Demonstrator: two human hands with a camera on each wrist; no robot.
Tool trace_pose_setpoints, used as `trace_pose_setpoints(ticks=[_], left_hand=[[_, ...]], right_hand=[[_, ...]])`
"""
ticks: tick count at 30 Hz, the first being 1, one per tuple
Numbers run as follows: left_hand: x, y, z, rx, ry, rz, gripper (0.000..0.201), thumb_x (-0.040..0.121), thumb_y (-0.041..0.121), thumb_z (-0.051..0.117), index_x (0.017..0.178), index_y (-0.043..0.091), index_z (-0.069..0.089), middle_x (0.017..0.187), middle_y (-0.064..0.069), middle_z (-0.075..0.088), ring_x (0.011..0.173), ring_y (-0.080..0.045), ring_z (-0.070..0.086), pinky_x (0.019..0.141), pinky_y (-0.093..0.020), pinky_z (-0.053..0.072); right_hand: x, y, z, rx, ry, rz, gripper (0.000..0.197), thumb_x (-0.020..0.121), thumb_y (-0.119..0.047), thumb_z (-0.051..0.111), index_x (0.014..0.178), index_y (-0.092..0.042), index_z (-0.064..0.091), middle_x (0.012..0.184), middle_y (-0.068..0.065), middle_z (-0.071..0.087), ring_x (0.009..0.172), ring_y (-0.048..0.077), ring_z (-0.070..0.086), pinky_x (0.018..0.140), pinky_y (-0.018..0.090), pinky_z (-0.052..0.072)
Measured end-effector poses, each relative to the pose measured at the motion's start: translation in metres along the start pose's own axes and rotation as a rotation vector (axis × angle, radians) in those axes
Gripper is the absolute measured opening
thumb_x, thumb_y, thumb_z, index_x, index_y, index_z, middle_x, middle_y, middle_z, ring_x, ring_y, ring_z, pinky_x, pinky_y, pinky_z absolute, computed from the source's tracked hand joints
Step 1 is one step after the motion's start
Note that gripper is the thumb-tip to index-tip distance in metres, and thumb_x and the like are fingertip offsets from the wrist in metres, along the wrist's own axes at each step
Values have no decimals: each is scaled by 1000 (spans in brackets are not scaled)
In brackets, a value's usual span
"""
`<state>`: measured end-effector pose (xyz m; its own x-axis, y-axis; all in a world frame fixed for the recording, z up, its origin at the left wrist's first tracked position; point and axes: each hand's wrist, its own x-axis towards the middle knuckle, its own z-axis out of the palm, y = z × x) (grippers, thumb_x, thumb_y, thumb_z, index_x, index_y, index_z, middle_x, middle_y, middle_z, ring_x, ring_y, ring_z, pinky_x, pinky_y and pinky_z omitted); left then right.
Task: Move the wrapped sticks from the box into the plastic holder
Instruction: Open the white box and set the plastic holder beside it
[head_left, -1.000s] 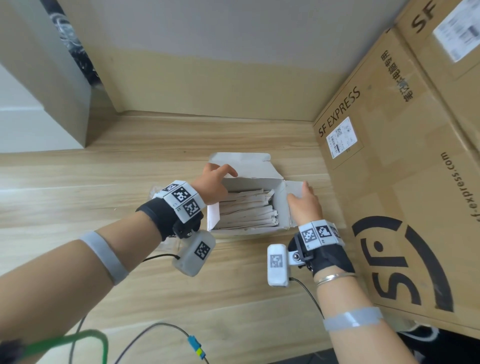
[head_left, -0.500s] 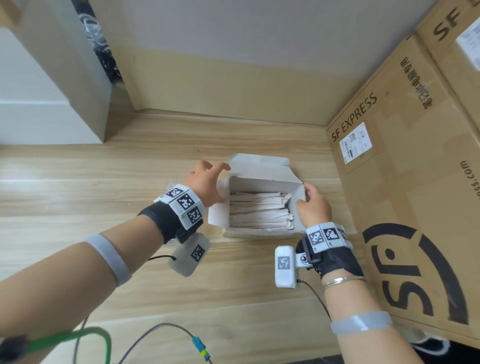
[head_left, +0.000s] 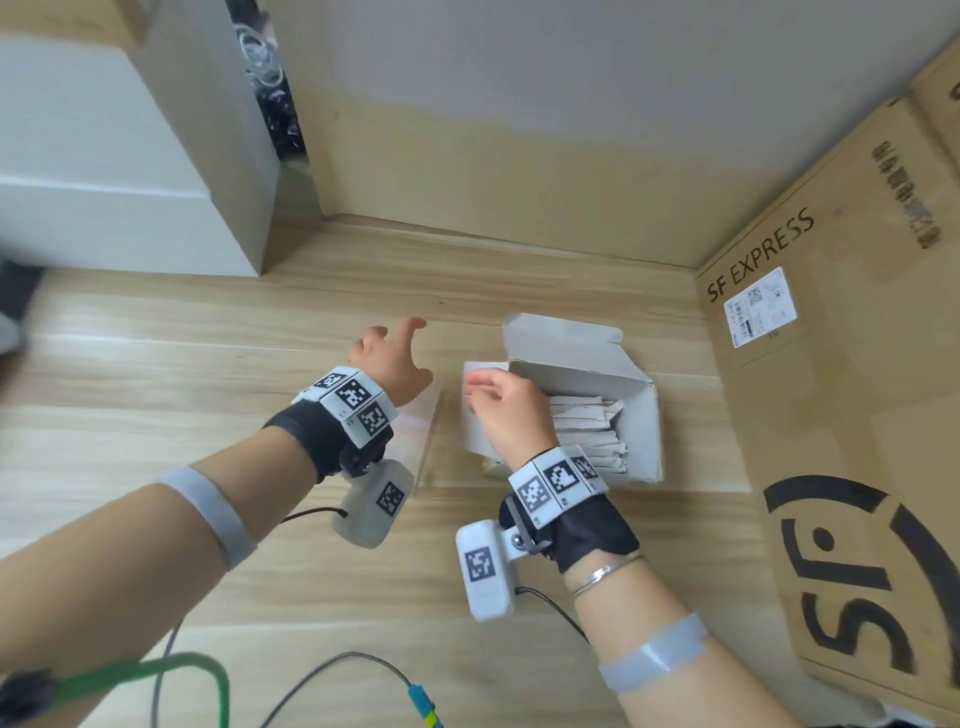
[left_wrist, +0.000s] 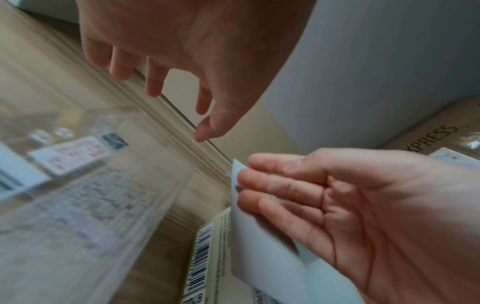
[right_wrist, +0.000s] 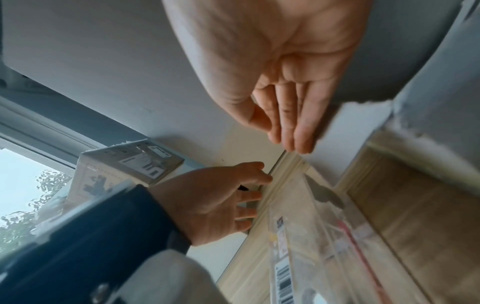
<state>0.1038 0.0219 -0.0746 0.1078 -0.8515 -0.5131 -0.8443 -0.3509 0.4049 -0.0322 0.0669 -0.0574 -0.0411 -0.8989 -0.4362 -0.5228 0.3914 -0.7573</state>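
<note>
The wrapped sticks (head_left: 587, 431) lie stacked inside the white box (head_left: 647, 431). They look light, thin and bendy, best pinched around the middle. The right hand (head_left: 506, 410) pinches the box's left flap. Left of the box, the left hand (head_left: 389, 364) hangs open above the clear plastic holder (head_left: 423, 441).

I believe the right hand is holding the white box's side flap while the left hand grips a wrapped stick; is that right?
Not quite: the left hand grips nothing, its fingers spread over the table, as the left wrist view shows. The right hand does hold the white box's side flap.
</note>
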Motion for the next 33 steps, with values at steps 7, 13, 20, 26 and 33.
trace_pose_setpoints(ticks=[7,13,20,26,33], left_hand=[[3,-31,-9,-167,-145,-99,54,95,24,37,145,12,20,122,-20,60,112,-34,56,92,-35,42],[4,-41,-14,-386,-226,-128,50,99,34,26,143,10,30,141,-19,44,122,-35,50,100,-47,45],[1,-38,-35,-652,-51,-73,58,97,46,19,126,4,46,123,-20,55,111,-41,55,88,-53,52],[-3,-34,-35,-649,29,-71,56,97,45,18,106,1,51,99,-23,53,86,-33,54,72,-44,53],[-3,-38,-22,-525,53,-48,50,99,39,21,117,-1,45,109,-25,58,106,-39,57,85,-41,45]], right_hand=[[18,-3,34,-102,-186,198,45,89,-19,44,124,8,47,94,23,62,96,41,59,90,39,49],[27,-2,46,32,-249,306,42,90,-30,43,130,-18,50,129,17,57,114,36,58,97,48,48],[29,-16,41,305,-47,206,38,95,-45,36,127,-25,46,122,3,55,109,28,59,82,44,56],[25,-19,37,404,-23,174,28,97,-47,31,98,-24,47,117,13,56,110,30,58,63,33,54],[20,-9,40,373,-61,154,29,98,-43,31,91,-24,52,100,12,57,89,30,62,64,35,55]])
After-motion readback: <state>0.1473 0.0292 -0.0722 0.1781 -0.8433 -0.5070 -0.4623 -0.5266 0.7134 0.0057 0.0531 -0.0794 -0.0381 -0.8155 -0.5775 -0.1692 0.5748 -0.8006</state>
